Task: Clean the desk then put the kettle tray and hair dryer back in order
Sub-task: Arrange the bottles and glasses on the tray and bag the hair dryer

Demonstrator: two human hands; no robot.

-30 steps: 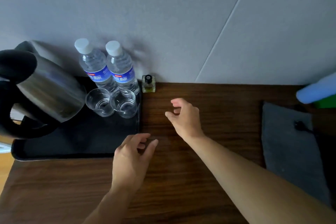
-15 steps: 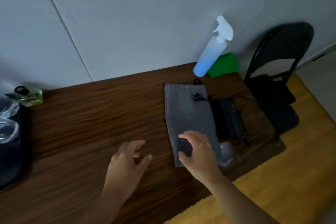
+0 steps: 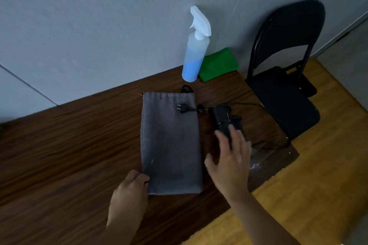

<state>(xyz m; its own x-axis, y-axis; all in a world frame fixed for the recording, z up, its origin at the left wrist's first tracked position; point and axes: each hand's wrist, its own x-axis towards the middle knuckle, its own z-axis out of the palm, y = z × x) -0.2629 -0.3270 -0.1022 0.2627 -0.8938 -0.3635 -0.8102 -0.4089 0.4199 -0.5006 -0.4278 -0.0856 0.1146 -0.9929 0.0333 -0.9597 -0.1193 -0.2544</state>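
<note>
A grey drawstring pouch [image 3: 170, 141] lies flat on the dark wooden desk [image 3: 69, 145]. The black hair dryer [image 3: 223, 119] lies just right of the pouch, and its plug [image 3: 182, 108] rests on the pouch's top end. My right hand [image 3: 229, 159] reaches over the dryer with fingers spread; the fingertips touch its near end, which they hide. My left hand [image 3: 130, 191] sits at the pouch's near left corner with curled fingers touching the edge. The kettle tray is out of view.
A spray bottle [image 3: 196, 51] with blue liquid stands against the wall, a folded green cloth [image 3: 218, 64] beside it. A black folding chair [image 3: 284, 77] stands off the desk's right end. The dryer's cord [image 3: 247, 104] trails toward the chair. Wooden floor lies beyond.
The view swung right from the kettle tray to the pouch and dryer. My right hand moved from the pouch onto the dryer; my left hand came to the pouch's near left corner.
</note>
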